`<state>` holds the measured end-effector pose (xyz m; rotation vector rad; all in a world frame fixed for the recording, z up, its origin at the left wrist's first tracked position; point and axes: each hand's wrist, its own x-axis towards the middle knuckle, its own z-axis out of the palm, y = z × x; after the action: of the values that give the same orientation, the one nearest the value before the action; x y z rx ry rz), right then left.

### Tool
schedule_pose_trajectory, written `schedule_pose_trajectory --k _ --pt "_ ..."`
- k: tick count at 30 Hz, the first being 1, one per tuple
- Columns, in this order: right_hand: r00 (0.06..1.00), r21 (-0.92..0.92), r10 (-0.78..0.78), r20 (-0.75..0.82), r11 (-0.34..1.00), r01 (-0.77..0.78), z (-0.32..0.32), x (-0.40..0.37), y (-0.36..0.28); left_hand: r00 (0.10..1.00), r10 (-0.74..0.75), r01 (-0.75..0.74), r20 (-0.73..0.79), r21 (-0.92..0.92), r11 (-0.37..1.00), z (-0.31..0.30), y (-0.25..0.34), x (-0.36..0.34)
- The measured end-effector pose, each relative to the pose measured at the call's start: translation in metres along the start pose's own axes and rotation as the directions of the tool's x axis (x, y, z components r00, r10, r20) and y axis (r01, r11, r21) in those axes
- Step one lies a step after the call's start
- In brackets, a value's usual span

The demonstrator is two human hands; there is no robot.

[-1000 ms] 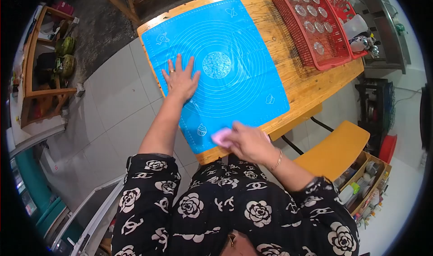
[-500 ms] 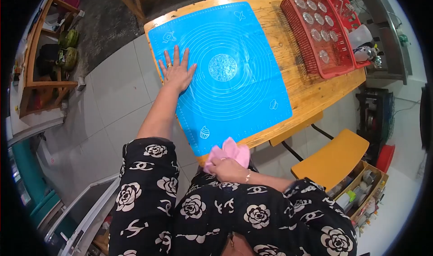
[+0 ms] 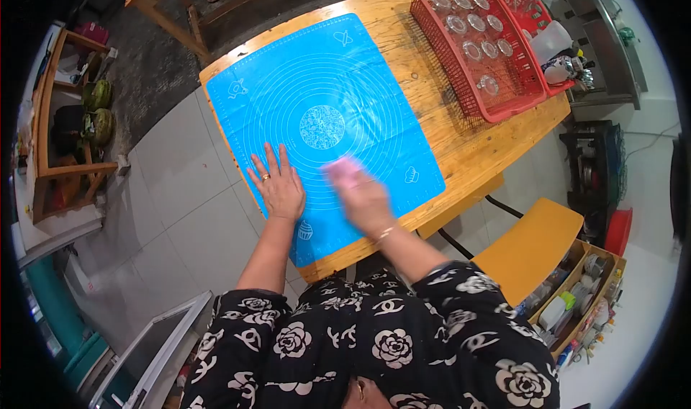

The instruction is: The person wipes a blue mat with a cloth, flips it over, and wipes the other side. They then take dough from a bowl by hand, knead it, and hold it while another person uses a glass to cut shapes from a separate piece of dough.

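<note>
— On the blue mat (image 3: 324, 85), where were the hands?
— Left hand (image 3: 277, 186) lay flat, fingers spread, near the front edge; right hand (image 3: 366, 196) was blurred over a pink cloth (image 3: 341, 168), grip unclear.
— How'd the cloth handle?
— Soft, light; likely best bunched in the palm

The left hand (image 3: 277, 186) lies flat on the silicone baking mat (image 3: 324, 85), at its near edge. Just right of its fingers (image 3: 272, 160), the right hand (image 3: 367, 200) presses a cloth (image 3: 343, 169) onto the mat, the cloth under and ahead of the fingertips. The mat lies on the wooden table (image 3: 468, 132). Well beyond the right fingers, a basket (image 3: 450, 63) holding glass jars (image 3: 471, 49) stands on the table's far right end. A stool (image 3: 533, 247) stands right of the right hand, beside the table.
</note>
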<state>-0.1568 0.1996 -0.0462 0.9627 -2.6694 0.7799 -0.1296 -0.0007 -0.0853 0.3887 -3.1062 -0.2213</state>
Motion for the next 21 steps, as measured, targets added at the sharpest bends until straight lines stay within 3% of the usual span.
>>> schedule_pose_trajectory --k 2,4,5,7,8,10,11,12,13,15,16,18,20,21 --pt "0.945 -0.33 0.327 0.026 0.895 -0.3 -0.055 -0.003 0.048 1.0 -0.01 0.01 0.013 0.011 1.0 -0.002 -0.001 0.003" --pt "0.66 -0.097 0.751 0.029 0.659 -0.746 -0.091 -0.021 0.109 0.999 -0.018 0.018 0.031 -0.006 1.0 -0.005 0.0 0.002" --pt "0.584 -0.276 0.811 -0.039 0.553 -0.786 -0.11 -0.02 0.115 1.0 -0.012 0.012 0.023 -0.009 1.0 -0.004 0.0 0.001" --pt "0.692 -0.243 0.708 -0.141 0.653 -0.717 -0.112 -0.009 0.117 1.0 -0.005 0.005 0.003 -0.016 1.0 -0.006 0.0 0.004" --pt "0.734 -0.226 0.651 -0.192 0.699 -0.679 -0.108 -0.002 0.114 0.997 -0.038 0.044 0.072 -0.072 0.996 -0.008 -0.002 0.007" --pt "0.776 -0.258 0.631 0.013 0.752 -0.607 -0.102 0.043 0.06 0.971 -0.093 0.132 0.219 -0.166 0.977 -0.028 -0.002 0.016" --pt "0.741 -0.106 0.607 0.287 0.789 -0.605 -0.082 0.06 0.041 0.988 -0.1 0.118 0.121 -0.153 0.981 -0.026 -0.004 0.021" --pt "0.936 -0.181 0.33 0.122 0.935 -0.306 -0.041 0.06 0.022 0.994 -0.104 0.106 0.019 -0.139 0.985 -0.021 -0.005 0.032" --pt "0.974 -0.127 0.223 0.037 0.968 -0.216 -0.013 0.067 -0.006 0.991 -0.105 0.094 -0.086 -0.124 0.988 -0.018 -0.005 0.04" --pt "0.966 0.143 0.04 0.257 0.987 -0.079 0.027 0.074 -0.031 0.996 -0.089 0.089 0.021 0.001 0.996 -0.016 -0.003 0.044" --pt "0.98 0.159 0.009 0.196 0.986 -0.041 0.036 0.07 -0.02 0.993 -0.087 0.082 0.077 0.066 0.994 -0.016 -0.003 0.046" --pt "0.996 0.185 -0.04 0.08 0.982 0.025 0.04 0.061 0.012 0.995 -0.095 0.094 0.039 0.038 0.995 -0.009 -0.003 0.049" --pt "0.987 -0.094 0.116 0.111 0.99 -0.106 0.012 0.065 0.068 0.993 -0.114 0.113 0.025 0.034 0.993 -0.006 -0.003 0.047" --pt "0.972 -0.206 0.23 0.053 0.955 -0.215 -0.006 0.072 0.094 0.993 -0.112 0.111 0.024 0.048 0.993 -0.008 -0.002 0.047"
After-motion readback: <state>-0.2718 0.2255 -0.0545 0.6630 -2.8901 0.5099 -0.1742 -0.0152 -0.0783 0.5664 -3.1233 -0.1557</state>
